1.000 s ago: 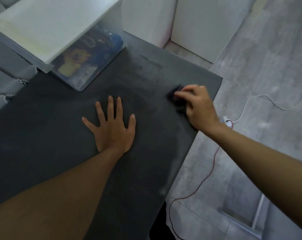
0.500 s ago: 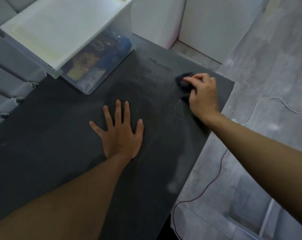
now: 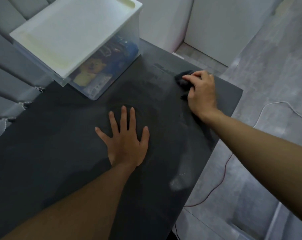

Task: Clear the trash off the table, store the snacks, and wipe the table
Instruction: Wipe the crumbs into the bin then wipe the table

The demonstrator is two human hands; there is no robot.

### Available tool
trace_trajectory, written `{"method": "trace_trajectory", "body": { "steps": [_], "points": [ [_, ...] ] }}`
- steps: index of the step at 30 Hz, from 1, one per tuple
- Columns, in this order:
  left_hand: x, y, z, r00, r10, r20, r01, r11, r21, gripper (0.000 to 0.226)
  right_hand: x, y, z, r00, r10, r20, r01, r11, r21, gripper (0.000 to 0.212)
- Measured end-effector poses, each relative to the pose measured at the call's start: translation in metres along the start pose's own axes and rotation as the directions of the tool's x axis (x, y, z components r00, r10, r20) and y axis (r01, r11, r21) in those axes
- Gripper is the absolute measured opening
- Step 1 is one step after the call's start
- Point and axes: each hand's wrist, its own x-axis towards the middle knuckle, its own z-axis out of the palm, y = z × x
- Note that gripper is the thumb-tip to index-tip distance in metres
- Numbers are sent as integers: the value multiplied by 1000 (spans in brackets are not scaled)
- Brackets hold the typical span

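Box: the lidded clear box (image 3: 74, 37) sat at the table's far left, snack packets (image 3: 91, 70) showing through its wall. Stored, by the look of it.
Table: dark top (image 3: 43, 153), and no trash showed on it.
Left hand: the left hand (image 3: 126, 142) lay palm down mid-table, fingers straight and spread, holding nothing. A brace, I judged.
Smear: a pale patch (image 3: 178, 184) sat by the near right edge, well apart from the cloth and on the person's side of it.
Cloth: the dark cloth (image 3: 184, 78) was bunched up near the far right corner, poking out past the fingertips.
Right hand: the right hand (image 3: 200, 94) had its fingers curled over the cloth, pressing it down.
Hinge: the smear lay straight back towards the person along the right edge, so a homeward pull looked likely, and it was the right hand's job.
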Motion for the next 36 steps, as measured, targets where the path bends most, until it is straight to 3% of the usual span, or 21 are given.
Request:
{"method": "trace_trajectory", "body": {
  "steps": [1,3,6,8,10,12,14,16,18,20,21,22,24,26,28,30,32,33,34,35,36],
  "points": [
    [0,0,0,1000,0,3,0,1000,3,74,-4,-7,4,1000,-17,5,17,1000,13,36],
    [0,-1,0,1000,-3,11,3,1000,8,74,-25,-22,8,974,-217,61,213,975,66,35],
    [0,0,0,1000,-3,11,2,1000,25,74,-46,-30,4,823,-532,199,508,847,158,34],
    [0,0,-1,1000,-1,13,0,1000,26,74,-29,-22,3,753,-616,230,602,787,136,35],
    [0,0,-2,1000,4,14,-4,1000,22,74,0,-11,8,828,-535,167,534,844,54,35],
    [0,-1,-2,1000,5,20,-5,1000,15,74,27,-8,13,966,-249,71,250,968,-4,38],
    [0,-1,-2,1000,7,19,-7,1000,11,74,36,-16,21,999,-25,30,25,1000,0,39],
    [0,-1,-2,1000,6,21,-7,1000,17,74,26,-33,29,992,-108,57,106,994,41,39],
    [1,-1,-2,1000,6,20,-7,1000,22,74,8,-46,30,917,-371,145,358,927,109,36],
    [1,-1,-2,1000,8,14,-8,1000,18,74,1,-47,27,758,-596,265,567,803,184,37],
    [1,-1,-2,1000,10,14,-11,1000,13,74,8,-45,27,697,-653,296,628,755,187,39],
    [1,-2,-2,1000,14,16,-14,1000,9,74,19,-40,29,686,-666,295,653,741,156,39],
    [1,-2,-2,1000,19,16,-19,1000,2,74,46,-32,35,821,-522,231,527,849,46,36],
    [2,-2,-3,1000,17,16,-17,1000,-2,73,65,-36,40,968,-221,118,224,974,-12,33],
    [2,-2,-3,1000,19,19,-19,1000,2,73,67,-50,49,987,-102,123,104,994,-12,34],
    [2,-3,-2,1000,23,17,-23,1000,13,74,57,-66,55,927,-303,222,306,952,20,36],
    [3,-3,-2,1000,21,15,-21,1000,22,74,49,-71,56,719,-589,368,590,798,125,41],
    [3,-3,-2,1000,18,17,-19,1000,23,74,50,-72,55,610,-660,438,672,724,155,44],
    [3,-2,-3,1000,18,22,-18,1000,23,74,55,-69,54,551,-688,472,722,677,143,45],
    [3,-3,-2,999,20,28,-20,1000,23,74,62,-65,55,570,-678,465,731,676,90,45],
    [3,-3,-2,999,22,28,-23,999,24,74,69,-59,57,662,-621,421,682,731,6,46]
  ]
}}
